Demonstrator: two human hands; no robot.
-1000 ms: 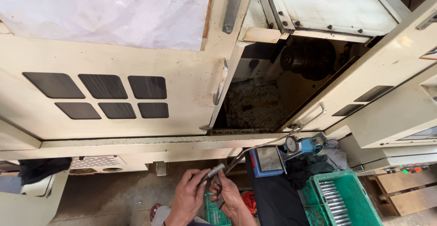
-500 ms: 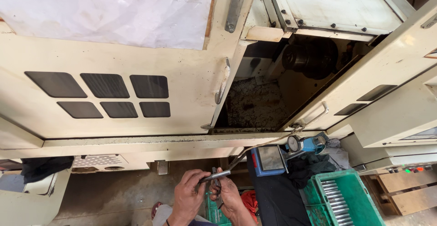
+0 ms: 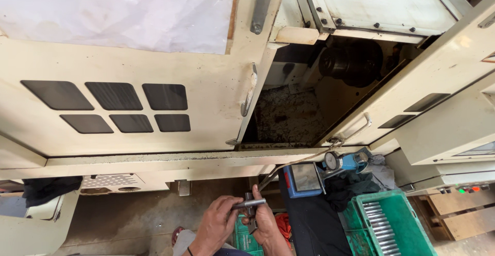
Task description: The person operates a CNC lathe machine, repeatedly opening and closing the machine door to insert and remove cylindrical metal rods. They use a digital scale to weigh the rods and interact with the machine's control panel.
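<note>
At the bottom middle, my left hand and my right hand meet in front of a cream machine enclosure. My left hand grips a short shiny metal rod by its left end. My right hand holds a small dark metal part just under the rod, touching it. Both hands hang over a green crate that is mostly hidden behind them.
The machine's sliding door stands open on a dark chamber with a chuck and chips. A blue gauge stand with a dial sits to the right. A green tray of metal rods lies at the lower right.
Both hands have stayed low in the middle. The rod has turned a little and now lies nearly level between my fingers. The view has shifted slightly.
</note>
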